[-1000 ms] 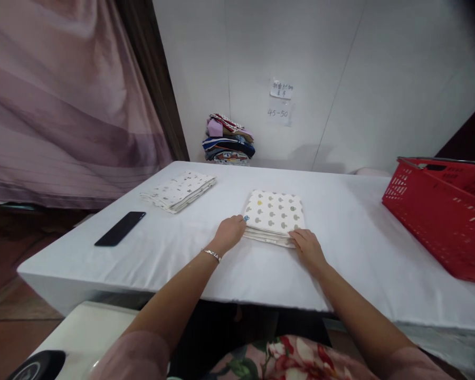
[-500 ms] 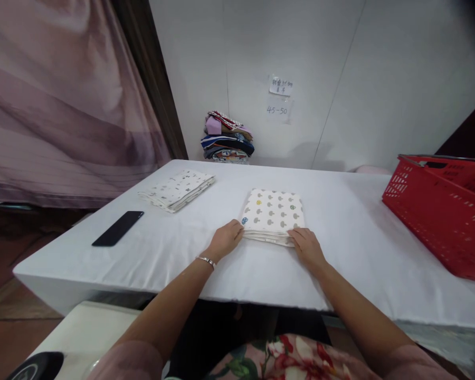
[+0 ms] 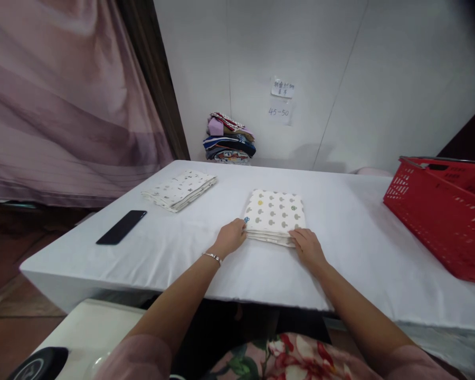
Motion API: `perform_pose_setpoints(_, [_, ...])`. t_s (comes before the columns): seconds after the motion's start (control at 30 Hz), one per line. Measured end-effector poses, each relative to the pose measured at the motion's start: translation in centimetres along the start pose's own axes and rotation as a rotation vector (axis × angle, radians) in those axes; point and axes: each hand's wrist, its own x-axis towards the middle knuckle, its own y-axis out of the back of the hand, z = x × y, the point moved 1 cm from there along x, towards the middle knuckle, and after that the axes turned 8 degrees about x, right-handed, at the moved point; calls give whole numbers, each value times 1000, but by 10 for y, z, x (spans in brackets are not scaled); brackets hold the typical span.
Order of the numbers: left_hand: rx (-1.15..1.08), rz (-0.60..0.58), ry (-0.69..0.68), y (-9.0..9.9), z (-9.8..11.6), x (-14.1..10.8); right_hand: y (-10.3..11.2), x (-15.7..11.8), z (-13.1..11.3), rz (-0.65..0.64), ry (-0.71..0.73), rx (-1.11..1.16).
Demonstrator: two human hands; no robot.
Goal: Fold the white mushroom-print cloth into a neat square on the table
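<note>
A folded white cloth with grey tree-like prints (image 3: 275, 211) lies in front of me on the white-covered table (image 3: 174, 253). My left hand (image 3: 231, 236) grips its near left corner, fingers closed at the edge. At the near right corner, my right hand (image 3: 306, 245) pinches the folded layers. The near edge between my hands shows several stacked layers. Another folded white cloth with small dark prints (image 3: 180, 190) rests further left, touched by neither hand.
A black phone (image 3: 122, 227) lies on the table's left side. The red basket (image 3: 443, 216) stands at the right edge. Behind the table is a pile of folded fabrics (image 3: 229, 140) against the wall. A white surface (image 3: 91, 332) sits low at the left.
My left hand has shifted slightly along the cloth's left corner, a little up and inward. The view has moved slightly; my right hand keeps its place on the cloth.
</note>
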Motion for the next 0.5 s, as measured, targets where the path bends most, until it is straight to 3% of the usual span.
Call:
perform_pose_setpoints(0.17, [23, 10, -11, 1, 4, 1, 0, 0, 0, 7, 7, 9])
perform_pose_setpoints(0.37, [129, 116, 29, -2, 6, 4, 2, 1, -3, 5, 17, 12])
perform_pose_setpoints(0.5, [116, 72, 34, -9, 1, 0, 1, 1, -3, -11, 16, 1])
